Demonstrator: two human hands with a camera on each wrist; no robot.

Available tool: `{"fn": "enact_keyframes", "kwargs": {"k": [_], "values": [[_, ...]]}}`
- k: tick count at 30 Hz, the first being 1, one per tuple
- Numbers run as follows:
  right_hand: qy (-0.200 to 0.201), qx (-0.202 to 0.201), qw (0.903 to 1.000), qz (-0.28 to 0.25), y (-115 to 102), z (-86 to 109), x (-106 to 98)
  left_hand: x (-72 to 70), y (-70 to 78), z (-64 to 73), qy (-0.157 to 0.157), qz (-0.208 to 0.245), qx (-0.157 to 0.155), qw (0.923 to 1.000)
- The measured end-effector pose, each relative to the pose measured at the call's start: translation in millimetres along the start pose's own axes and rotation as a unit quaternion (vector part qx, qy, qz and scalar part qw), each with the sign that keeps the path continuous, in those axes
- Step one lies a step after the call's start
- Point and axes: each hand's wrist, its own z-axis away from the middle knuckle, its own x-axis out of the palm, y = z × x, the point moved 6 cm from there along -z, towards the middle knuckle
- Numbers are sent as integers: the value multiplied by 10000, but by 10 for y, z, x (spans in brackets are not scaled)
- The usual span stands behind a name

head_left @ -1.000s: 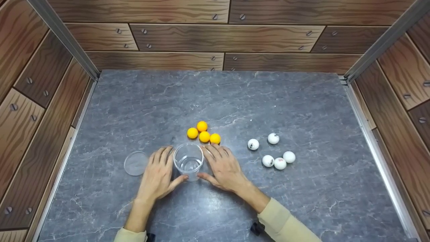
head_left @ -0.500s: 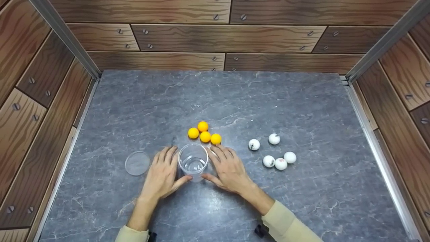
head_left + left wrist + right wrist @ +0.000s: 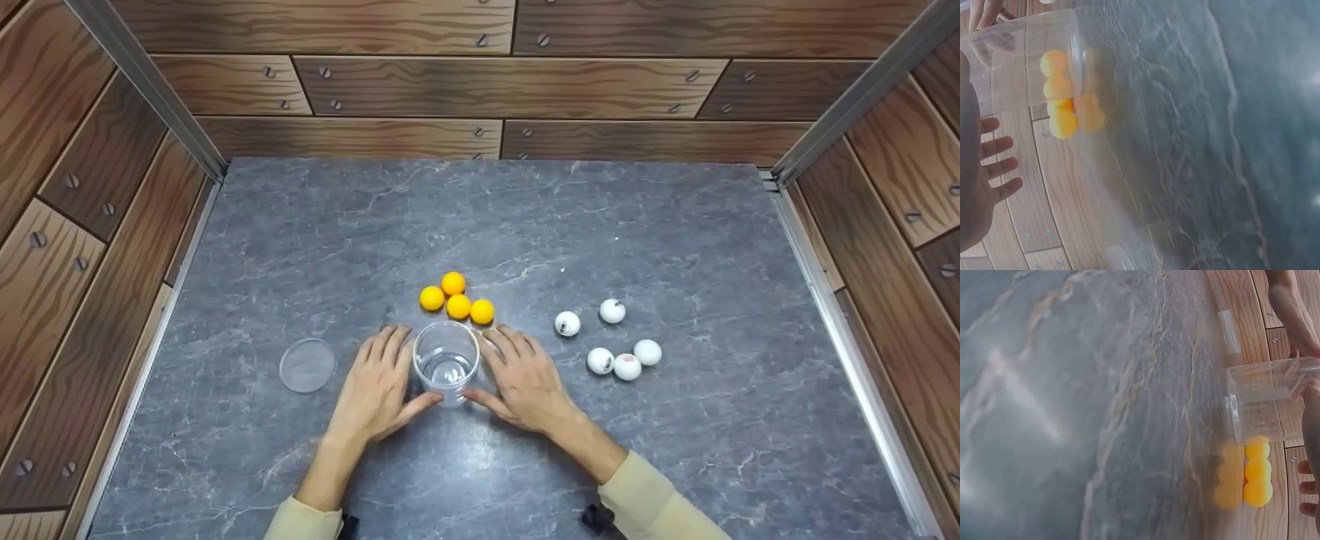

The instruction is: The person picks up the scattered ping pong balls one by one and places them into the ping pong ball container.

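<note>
A clear plastic cup (image 3: 447, 360) stands upright on the grey marbled table between both hands. On its left side is my left hand (image 3: 375, 394), fingers extended forward and thumb reaching to the cup's near side. My right hand (image 3: 529, 388) mirrors it on the other side, thumb likewise at the front. In the left wrist view, the left hand's fingers (image 3: 1000, 147) are straight and spread beside the see-through wall. Several orange balls (image 3: 457, 306) sit clustered just beyond the rim. Through the right wrist camera, the cup (image 3: 1264, 402) shows nothing inside.
A round clear lid (image 3: 307, 365) lies flat to the left of the left hand. Off to the right are several white balls (image 3: 601, 361), some with printed marks. Wood-patterned walls (image 3: 510, 88) with metal frame edges enclose the table at the back and sides.
Both hands have shifted right together, and the cup has slid right between them. It now stands nearer below the orange balls. The balls and lid have stayed put.
</note>
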Motion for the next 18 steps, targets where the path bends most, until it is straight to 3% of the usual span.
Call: {"fn": "enact_keyframes", "kwargs": {"k": [10, 18], "values": [[349, -94, 9991, -201, 97, 52, -19, 31, 92, -95, -52, -190, 21, 9998], [320, -35, 9992, -223, 182, 101, -30, 62, 165, -159, -25, -389, 51, 9992]]}}
